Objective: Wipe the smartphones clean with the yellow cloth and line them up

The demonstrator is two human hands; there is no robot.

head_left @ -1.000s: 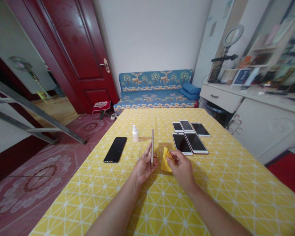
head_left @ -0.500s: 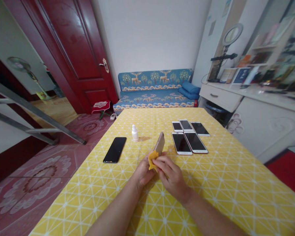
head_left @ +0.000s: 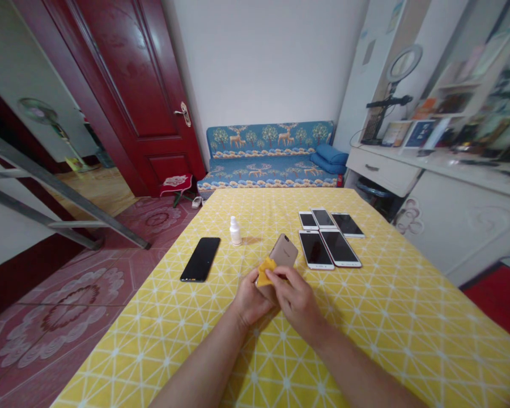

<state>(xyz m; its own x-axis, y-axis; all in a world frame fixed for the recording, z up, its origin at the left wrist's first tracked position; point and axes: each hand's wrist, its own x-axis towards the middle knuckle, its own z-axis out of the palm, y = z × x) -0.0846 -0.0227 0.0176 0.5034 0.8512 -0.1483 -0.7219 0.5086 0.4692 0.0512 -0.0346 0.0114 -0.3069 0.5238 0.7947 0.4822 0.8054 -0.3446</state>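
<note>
My left hand (head_left: 251, 299) is closed around the lower part of a gold smartphone (head_left: 284, 250), held tilted above the table with its back and camera facing up. In my right hand (head_left: 295, 296) a small yellow cloth (head_left: 265, 271) is pinched and pressed on the phone's lower left edge. Part of the phone is hidden by the cloth and fingers. A white bottle (head_left: 235, 232) stands upright beyond my hands. To the left lies a black smartphone (head_left: 200, 259), and to the right several white-framed phones (head_left: 316, 249) lie face up side by side.
The table has a yellow patterned cloth (head_left: 174, 340). Behind it is a blue sofa (head_left: 263, 164). A white cabinet (head_left: 463, 204) stands along the right, a metal ladder (head_left: 68, 195) at the left, and a small red stool (head_left: 176, 182) by the red door (head_left: 127, 73).
The gold phone has turned from nearly edge-on so that its back now shows. The yellow cloth stays at its left edge in my right hand.
</note>
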